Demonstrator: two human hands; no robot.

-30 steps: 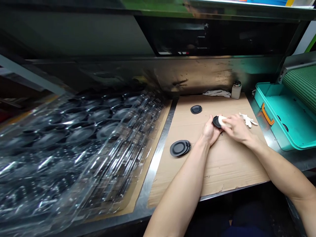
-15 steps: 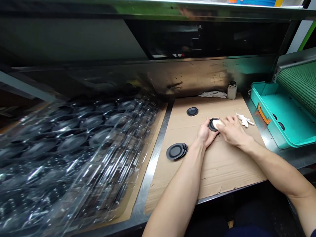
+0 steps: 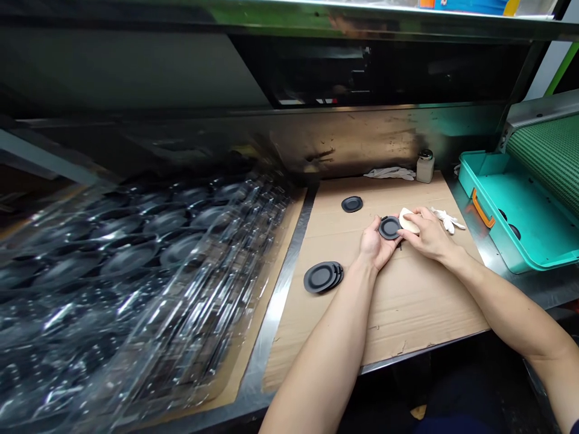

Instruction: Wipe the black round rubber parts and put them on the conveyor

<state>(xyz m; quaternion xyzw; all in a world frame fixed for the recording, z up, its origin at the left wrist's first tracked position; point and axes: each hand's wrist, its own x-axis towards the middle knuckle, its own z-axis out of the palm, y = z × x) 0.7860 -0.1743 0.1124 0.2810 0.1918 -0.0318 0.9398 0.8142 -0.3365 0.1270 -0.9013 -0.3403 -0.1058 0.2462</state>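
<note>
A black round disc-shaped part with a raised rim rests in my left hand, gripped between thumb and fingers. In my right hand is a white cloth pad, pinched between thumb and fingers at the right edge of the disc. A small stack of similar black discs lies on the cardboard sheet beside my left forearm. Farther back, one more black disc lies flat.
Clear plastic trays with many black discs fill the left side. At the right stand a turquoise bin with an orange handle and a green conveyor belt. White gloves, a white scrap and a small bottle lie behind.
My right hand has moved the white cloth pad rightward, from on top of the disc to its right edge. The disc's face now shows. My left hand stays nearly in place.
</note>
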